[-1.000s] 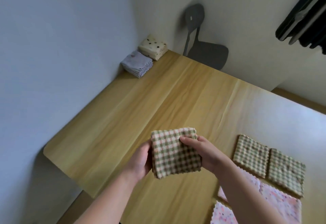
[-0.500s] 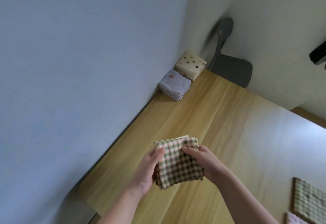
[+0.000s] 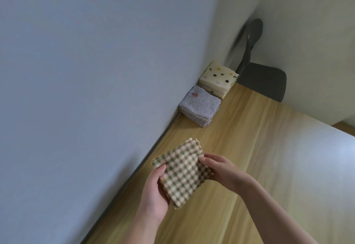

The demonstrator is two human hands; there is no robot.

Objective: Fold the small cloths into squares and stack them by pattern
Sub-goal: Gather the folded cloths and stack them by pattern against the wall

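A folded green-and-cream checked cloth (image 3: 182, 170), several layers thick, hangs above the wooden table (image 3: 249, 147) near the wall. My left hand (image 3: 153, 192) grips its lower left edge, thumb on top. My right hand (image 3: 221, 170) pinches its right edge. At the far corner of the table sits a stack of folded lilac cloths (image 3: 199, 105). Right behind that stack, against the wall, stands a stack of cream cloths with coloured dots (image 3: 218, 78).
A blue-grey wall (image 3: 86, 90) runs along the table's left edge. A dark grey chair (image 3: 263, 78) stands behind the far end of the table. Bare wood stretches between my hands and the two stacks.
My view has swung left and toward the wall, so the loose checked and pink cloths on the right have left the frame. Both hands have carried the checked cloth toward the wall and turned it.
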